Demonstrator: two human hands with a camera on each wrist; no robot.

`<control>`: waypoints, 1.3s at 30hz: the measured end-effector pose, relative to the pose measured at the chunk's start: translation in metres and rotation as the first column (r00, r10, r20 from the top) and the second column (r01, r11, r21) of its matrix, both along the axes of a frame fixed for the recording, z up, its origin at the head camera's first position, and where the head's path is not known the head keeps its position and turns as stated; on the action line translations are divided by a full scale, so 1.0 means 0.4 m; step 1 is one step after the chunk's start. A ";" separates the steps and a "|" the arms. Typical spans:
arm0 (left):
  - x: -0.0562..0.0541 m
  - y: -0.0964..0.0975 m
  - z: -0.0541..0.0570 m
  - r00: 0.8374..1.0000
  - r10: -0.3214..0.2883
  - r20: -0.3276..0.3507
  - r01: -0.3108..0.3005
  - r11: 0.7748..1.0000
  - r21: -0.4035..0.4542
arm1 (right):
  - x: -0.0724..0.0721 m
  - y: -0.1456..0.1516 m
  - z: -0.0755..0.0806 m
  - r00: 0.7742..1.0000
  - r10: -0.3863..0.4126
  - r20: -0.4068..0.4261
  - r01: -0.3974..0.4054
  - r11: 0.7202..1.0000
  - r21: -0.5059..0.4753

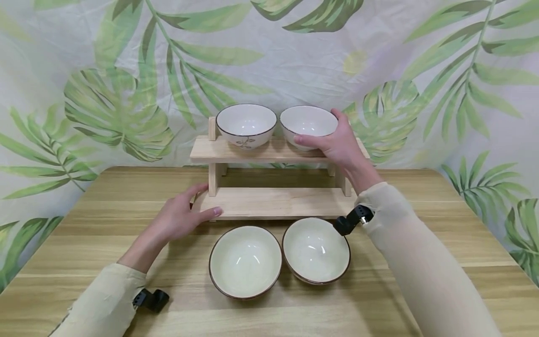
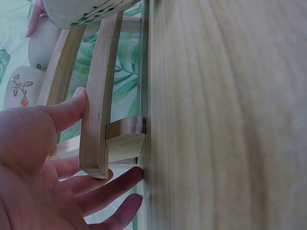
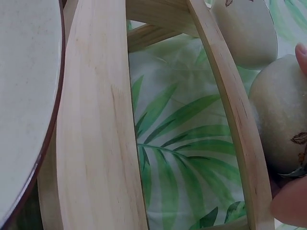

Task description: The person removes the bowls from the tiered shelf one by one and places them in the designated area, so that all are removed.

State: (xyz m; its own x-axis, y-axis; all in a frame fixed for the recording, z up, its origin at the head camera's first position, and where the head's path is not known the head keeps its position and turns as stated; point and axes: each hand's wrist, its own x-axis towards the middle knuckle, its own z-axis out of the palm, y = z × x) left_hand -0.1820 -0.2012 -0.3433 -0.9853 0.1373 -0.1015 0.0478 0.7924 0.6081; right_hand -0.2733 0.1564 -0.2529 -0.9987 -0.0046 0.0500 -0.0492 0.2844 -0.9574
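Note:
My right hand [image 1: 343,142] grips a white bowl [image 1: 309,122] on the top tier of a two-tier wooden rack [image 1: 269,203]. The thumb lies across the bowl's front, a finger at its far right side. Beside it on that tier stands another white bowl [image 1: 246,122] with a dark rim and leaf pattern. My left hand [image 1: 178,217] holds the left end of the lower shelf board [image 2: 96,96], thumb on one side and fingers round the other. In the right wrist view, the gripped bowl [image 3: 280,110] shows only in part.
Two larger cream bowls with brown rims, a left one [image 1: 245,262] and a right one [image 1: 316,251], sit close together before the rack on the wooden table [image 1: 189,299]. A leaf-patterned cloth [image 1: 294,61] hangs behind.

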 end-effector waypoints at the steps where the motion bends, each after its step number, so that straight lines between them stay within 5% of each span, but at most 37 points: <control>1: 0.000 -0.001 0.001 1.000 0.000 0.003 0.000 1.000 -0.001 | 0.001 -0.001 0.000 1.000 -0.004 0.000 0.004 1.000 0.003; 20: 0.002 0.001 -0.003 1.000 0.005 -0.010 -0.005 1.000 0.012 | 0.022 0.006 -0.011 0.997 -0.050 -0.052 0.050 0.999 -0.001; 39: 0.001 0.002 -0.002 1.000 0.010 -0.002 -0.010 1.000 0.015 | 0.125 0.082 -0.005 0.995 -0.054 -0.089 0.053 0.999 -0.011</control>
